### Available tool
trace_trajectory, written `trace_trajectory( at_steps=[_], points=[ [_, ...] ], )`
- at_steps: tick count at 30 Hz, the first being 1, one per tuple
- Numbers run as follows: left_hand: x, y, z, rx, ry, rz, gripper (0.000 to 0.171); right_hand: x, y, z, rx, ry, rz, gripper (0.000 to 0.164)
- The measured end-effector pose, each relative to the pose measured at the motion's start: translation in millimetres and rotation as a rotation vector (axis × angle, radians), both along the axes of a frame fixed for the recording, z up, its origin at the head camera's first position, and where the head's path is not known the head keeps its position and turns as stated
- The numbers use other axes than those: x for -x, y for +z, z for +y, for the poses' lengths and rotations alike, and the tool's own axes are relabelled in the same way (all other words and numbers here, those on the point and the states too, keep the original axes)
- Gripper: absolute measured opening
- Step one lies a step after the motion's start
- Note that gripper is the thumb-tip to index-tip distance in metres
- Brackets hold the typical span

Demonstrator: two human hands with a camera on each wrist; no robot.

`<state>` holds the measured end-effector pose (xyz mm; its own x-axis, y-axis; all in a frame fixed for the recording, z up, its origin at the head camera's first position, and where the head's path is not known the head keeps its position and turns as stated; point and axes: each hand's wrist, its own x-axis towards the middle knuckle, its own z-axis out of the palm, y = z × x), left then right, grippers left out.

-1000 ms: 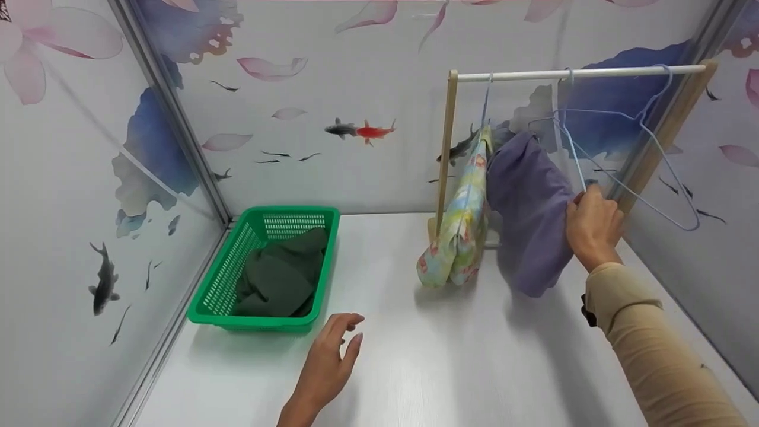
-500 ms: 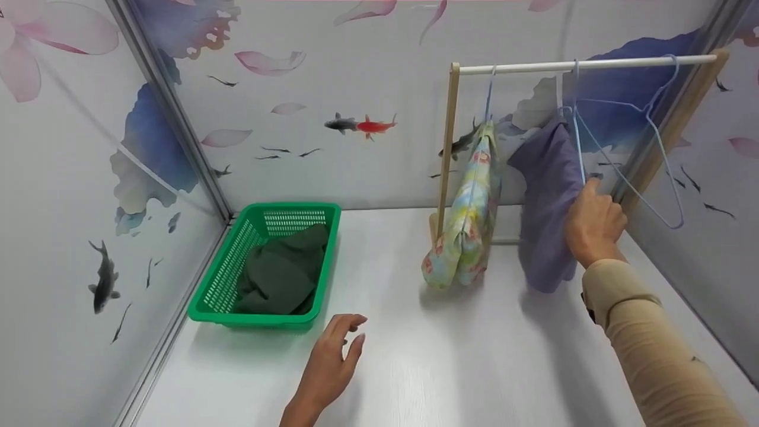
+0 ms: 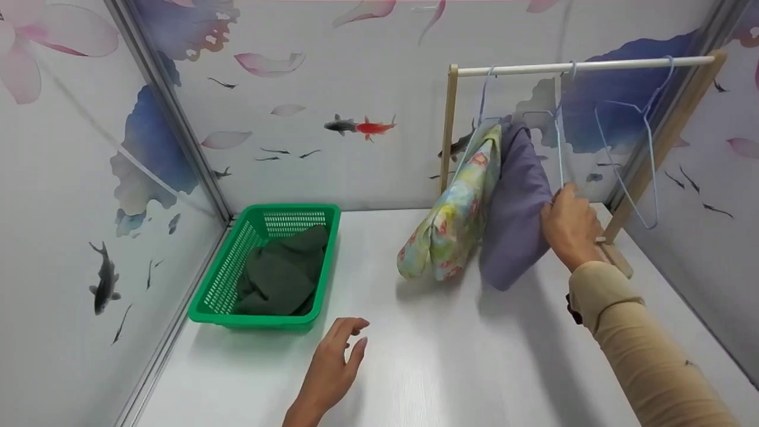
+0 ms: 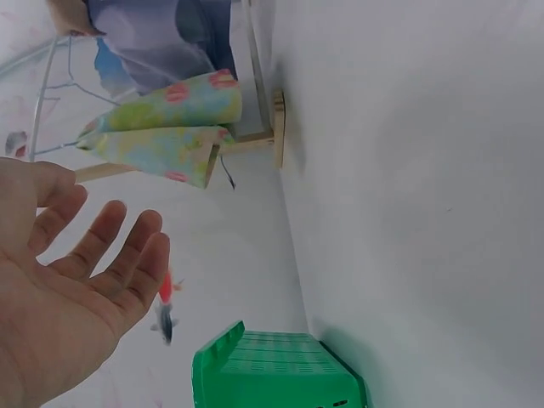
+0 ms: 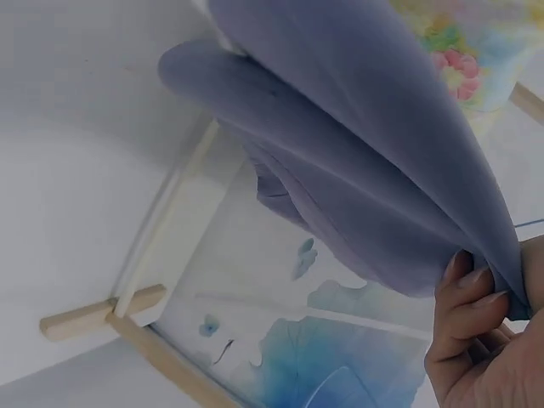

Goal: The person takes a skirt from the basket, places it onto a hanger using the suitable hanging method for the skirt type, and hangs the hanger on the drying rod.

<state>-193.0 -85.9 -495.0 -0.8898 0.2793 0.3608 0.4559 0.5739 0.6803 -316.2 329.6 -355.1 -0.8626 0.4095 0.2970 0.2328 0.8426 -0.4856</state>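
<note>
In the head view, a soft purple cloth garment point(image 3: 513, 222) hung from a light-blue wire hanger point(image 3: 560, 142) on the round white rail point(image 3: 622, 64) of a wooden-ended rack, beside a yellow-green floral cloth garment point(image 3: 453, 219). The right hand point(image 3: 572, 225) gripped the purple garment's near edge by the wire; the left hand point(image 3: 329, 367) was well apart from it, near a green perforated plastic basket point(image 3: 255, 321) containing a dark green cloth point(image 3: 278, 276). In the left wrist view, that hand's fingers were loosely bent and held nothing. In the right wrist view, fingers pinched a purple corner while the remaining fabric drooped in smooth folds. The fabric was judged light, limp, not fragile, and perhaps prone to sliding along thin wire; the upper edge, taken together with the wire, appeared the soundest hold.
</note>
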Motion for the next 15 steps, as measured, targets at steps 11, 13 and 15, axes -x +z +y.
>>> trace_trajectory(
  at_steps=[11, 13, 15],
  points=[
    [-0.9, -5.0, -2.3, 0.005, 0.017, -0.033, 0.024, -1.6, -7.1, 22.3, -0.068, 0.009, 0.028, 0.024],
    [-1.4, -5.5, -2.2, 0.007, 0.016, -0.035, 0.023, -3.2, -8.9, 26.6, -0.062, 0.025, 0.043, 0.023],
    [-1.5, -6.7, -2.2, 0.011, 0.011, -0.037, 0.023, -4.8, -10.6, 29.9, -0.051, 0.038, 0.045, 0.023]
  ],
)
